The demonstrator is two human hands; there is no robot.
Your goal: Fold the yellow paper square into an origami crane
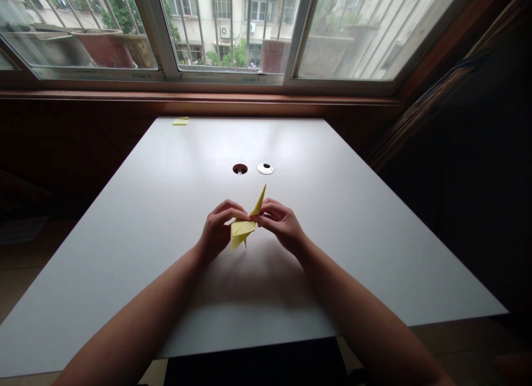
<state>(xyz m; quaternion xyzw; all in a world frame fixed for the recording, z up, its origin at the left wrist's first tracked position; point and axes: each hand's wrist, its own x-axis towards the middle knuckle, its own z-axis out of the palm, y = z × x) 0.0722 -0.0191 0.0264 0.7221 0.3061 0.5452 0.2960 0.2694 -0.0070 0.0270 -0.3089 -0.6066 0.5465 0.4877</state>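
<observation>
A folded yellow paper figure [243, 228], shaped like an origami crane, is held between both hands above the white table. One narrow point of it sticks up and to the right, and a thin point hangs below. My left hand [222, 222] pinches its left upper side with thumb and fingers. On the other side, my right hand [280, 222] pinches the paper near the base of the upright point. The fingertips hide part of the folds where the two hands nearly meet.
The white table [137, 253] carries a round open hole [240, 169] and a silver grommet [265, 168] beyond the hands. A small pad of yellow paper [180, 121] lies at the far left edge. Behind stands a barred window [228, 36]; a curtain [436, 92] hangs at right.
</observation>
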